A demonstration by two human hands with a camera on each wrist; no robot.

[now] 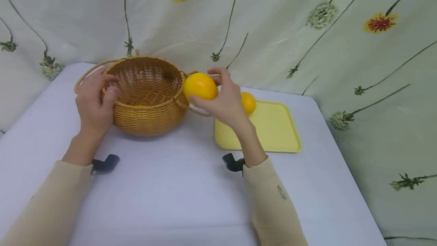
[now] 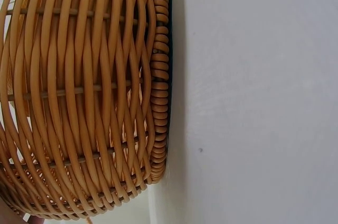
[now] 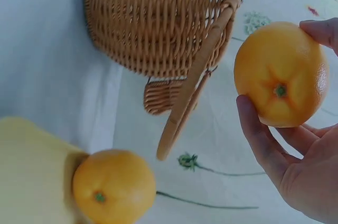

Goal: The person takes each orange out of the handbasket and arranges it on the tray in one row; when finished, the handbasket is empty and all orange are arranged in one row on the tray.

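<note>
Near-round orange, stem end toward right wrist, pinched in grip of right hand, basket clasped by left hand

Basket left, tray right, orange apparently on tray

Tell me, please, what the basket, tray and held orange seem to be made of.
Basket: probably wicker or rattan, lightly glossy; its woven strands show. Tray: perhaps plastic, smooth, matte, evenly yellow, with a raised rim. Orange: real peel or moulded imitation, I can't tell; its shiny skin shows a highlight and green stem end.
</note>
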